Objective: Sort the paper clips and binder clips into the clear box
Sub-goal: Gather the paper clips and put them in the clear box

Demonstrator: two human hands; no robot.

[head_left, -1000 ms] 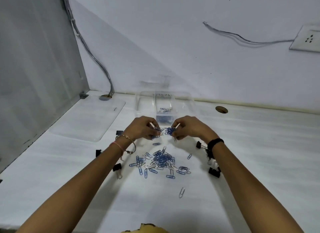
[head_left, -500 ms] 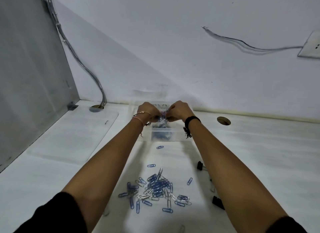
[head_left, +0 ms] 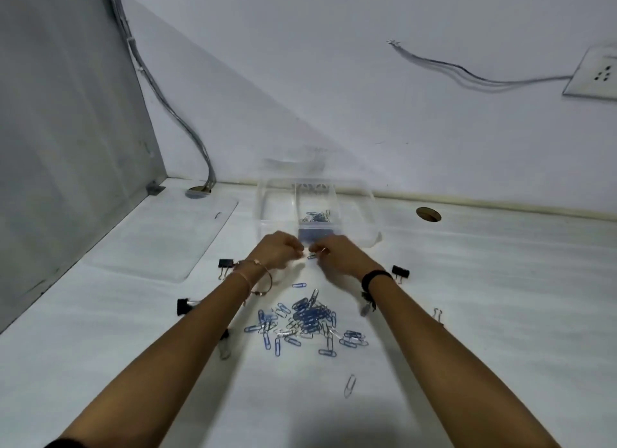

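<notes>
The clear box [head_left: 374, 210] stands at the back of the white table, and its middle compartment holds blue paper clips [head_left: 315, 216]. My left hand [head_left: 279, 251] and my right hand [head_left: 339, 256] hover just in front of the box, fingers curled and fingertips almost touching. A single blue clip [head_left: 312, 256] lies between the fingertips; I cannot tell whether my right hand grips it. A pile of blue and silver paper clips [head_left: 307, 321] lies between my forearms. Black binder clips sit at the left [head_left: 226, 264], further left [head_left: 183, 305] and the right [head_left: 400, 271].
A clear flat lid [head_left: 160, 237] lies on the table's left side. A grey partition [head_left: 66, 147] closes off the left, with cables [head_left: 200, 189] entering a hole. Another table hole [head_left: 428, 214] is right of the box. A lone silver clip [head_left: 350, 385] lies nearer me.
Both hands carried clips from the pile up over the box's middle compartment, let them go there, and have drawn back to the table just in front of the box.
</notes>
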